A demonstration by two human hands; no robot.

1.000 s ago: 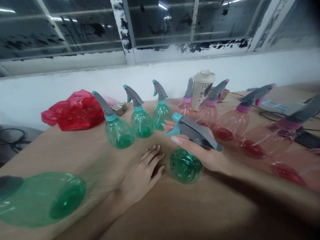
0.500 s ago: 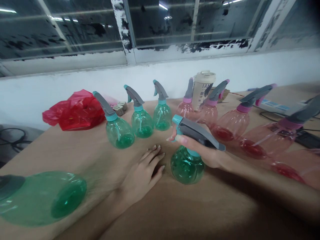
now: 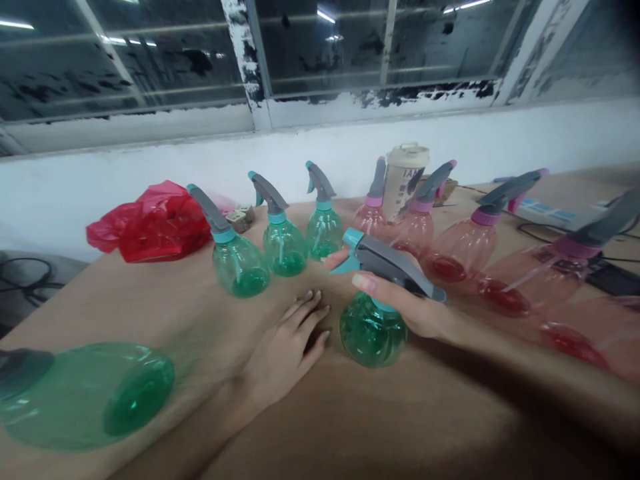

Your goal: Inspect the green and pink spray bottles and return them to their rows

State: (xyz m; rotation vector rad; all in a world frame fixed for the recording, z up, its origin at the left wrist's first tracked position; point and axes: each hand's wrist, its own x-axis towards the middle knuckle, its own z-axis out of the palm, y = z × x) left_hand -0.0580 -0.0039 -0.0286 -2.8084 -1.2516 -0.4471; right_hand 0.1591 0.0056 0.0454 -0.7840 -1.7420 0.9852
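Note:
My right hand (image 3: 417, 310) is wrapped round the neck of a green spray bottle (image 3: 373, 337) with a grey and teal spray head. Its fingers reach forward by the teal trigger, which stands out from the head; the thumb lies along the near side. The bottle is upright on the table. Left of it, my left hand (image 3: 283, 353) lies palm down on the tabletop, fingers slightly apart, holding nothing. Three more green spray bottles (image 3: 285, 250) stand beyond my hands, and another green bottle (image 3: 75, 397) is partly cut off at the left edge.
Several pink spray bottles (image 3: 463, 247) line the right side of the brown table (image 3: 165, 320). A crumpled red plastic bag (image 3: 160, 227) lies at the back left, near small grey blocks (image 3: 240, 217). A lidded cup (image 3: 404, 177) stands at the back before the white wall (image 3: 300, 157).
My right fingers have loosened forward, and the trigger has swung out from the spray head. The held bottle shifted very slightly left. My left hand stays where it was.

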